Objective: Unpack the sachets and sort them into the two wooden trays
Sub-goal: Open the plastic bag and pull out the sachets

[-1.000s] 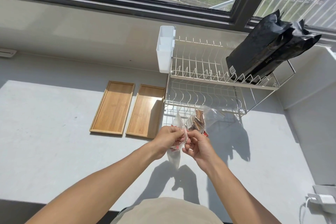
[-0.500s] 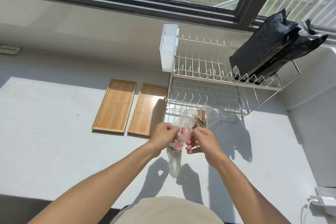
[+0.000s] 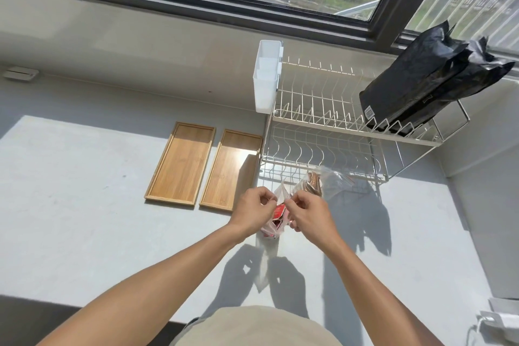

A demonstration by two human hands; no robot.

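Head camera looked down at both hands held close together above the grey counter [image 3: 84,205]. The left hand [image 3: 254,212] and right hand [image 3: 307,213] each had fingers pinched shut on the top edge of a clear plastic bag [image 3: 276,219] holding red sachets [image 3: 278,212]. Just beyond the right hand lay a second clear bag [image 3: 323,182] with brown contents. Two wooden trays [image 3: 181,163] [image 3: 231,170] sat side by side to the far left, both bare, just left of a white dish rack [image 3: 337,126] bearing black pouches [image 3: 427,81].

Your left hand [image 3: 254,212] and right hand [image 3: 310,215] are bare. Your forearms carry no sleeves. You wear a beige top [image 3: 258,327].
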